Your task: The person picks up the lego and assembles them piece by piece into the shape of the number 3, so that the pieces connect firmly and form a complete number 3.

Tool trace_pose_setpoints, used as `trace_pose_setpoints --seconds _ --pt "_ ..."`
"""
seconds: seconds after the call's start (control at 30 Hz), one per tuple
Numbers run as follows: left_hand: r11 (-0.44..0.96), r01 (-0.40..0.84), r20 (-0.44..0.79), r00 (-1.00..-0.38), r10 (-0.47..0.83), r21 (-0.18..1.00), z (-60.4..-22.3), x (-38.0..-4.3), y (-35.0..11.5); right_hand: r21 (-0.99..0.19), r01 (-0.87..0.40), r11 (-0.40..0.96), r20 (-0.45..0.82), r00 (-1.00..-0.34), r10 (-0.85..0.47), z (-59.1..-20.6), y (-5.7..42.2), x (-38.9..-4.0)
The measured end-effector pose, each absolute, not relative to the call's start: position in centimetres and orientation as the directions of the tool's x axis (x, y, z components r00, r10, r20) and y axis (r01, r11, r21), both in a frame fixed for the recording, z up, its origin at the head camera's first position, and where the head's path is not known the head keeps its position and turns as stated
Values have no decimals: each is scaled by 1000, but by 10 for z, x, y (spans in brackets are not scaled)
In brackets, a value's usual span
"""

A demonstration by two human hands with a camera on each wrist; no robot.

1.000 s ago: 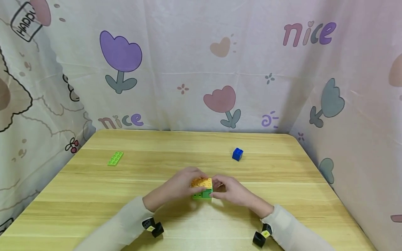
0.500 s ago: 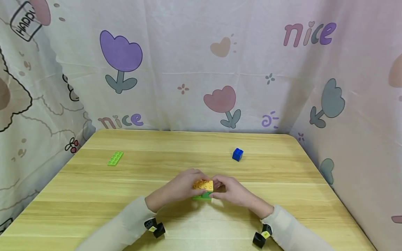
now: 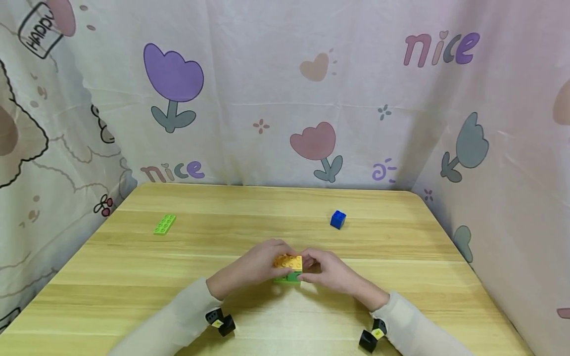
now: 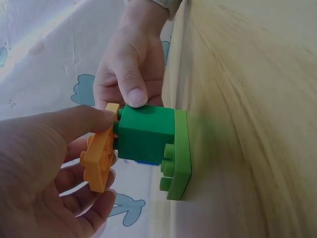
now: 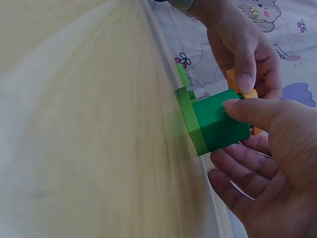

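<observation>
1. The table (image 3: 213, 205) has a left edge slanting outward toward the viewer; its back edge runs along the curtain (image 3: 249, 84).
2. The loose plate (image 3: 165, 224) lies toward the back left corner, in from both edges, studs up, its long axis slanting away to the right. A wide stretch of wood separates it from the hands.
3. The left hand (image 3: 258, 267) pinches the orange plate (image 4: 99, 161), thumb on one side and fingers on the other.
4. The orange plate is studs up at mid-table, well in from the side edges, its long axis running left to right. It sits slightly tilted over the green block (image 4: 148, 131), whose studs show in the gap, and juts out to the left.
5. The green block stands upright on the right end of the lime base (image 4: 181, 156), which also runs left to right; bare base studs face up at its left.
6. The right hand (image 3: 331, 273) grips the green block, thumb against its side.
7. The blue block (image 3: 338, 220) rests farther back, to the right, with table on every side.
</observation>
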State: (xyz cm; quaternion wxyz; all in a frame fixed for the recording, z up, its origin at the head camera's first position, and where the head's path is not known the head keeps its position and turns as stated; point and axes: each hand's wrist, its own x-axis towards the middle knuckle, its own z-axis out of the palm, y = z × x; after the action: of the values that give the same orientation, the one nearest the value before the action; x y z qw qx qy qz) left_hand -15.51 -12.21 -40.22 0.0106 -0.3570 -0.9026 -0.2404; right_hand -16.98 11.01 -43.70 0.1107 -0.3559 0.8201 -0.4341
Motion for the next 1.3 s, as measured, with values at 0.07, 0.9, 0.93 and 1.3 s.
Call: trace_pose_setpoints --seconds 0.07,0.9,0.93,1.3 --pt "626 655 194 -740 644 423 -403 -155 -122 -794 -485 367 125 -721 -681 -437 110 -170" --pt "626 671 248 -735 631 397 -407 -152 -119 -748 -494 443 106 -747 -656 -427 114 -168" --pt "627 669 248 -737 629 399 -407 -152 -119 -747 -492 446 102 -749 -655 -426 114 -168" --pt "638 653 242 -752 614 410 -408 -153 -118 -722 -510 468 97 -745 -661 -424 116 -168"
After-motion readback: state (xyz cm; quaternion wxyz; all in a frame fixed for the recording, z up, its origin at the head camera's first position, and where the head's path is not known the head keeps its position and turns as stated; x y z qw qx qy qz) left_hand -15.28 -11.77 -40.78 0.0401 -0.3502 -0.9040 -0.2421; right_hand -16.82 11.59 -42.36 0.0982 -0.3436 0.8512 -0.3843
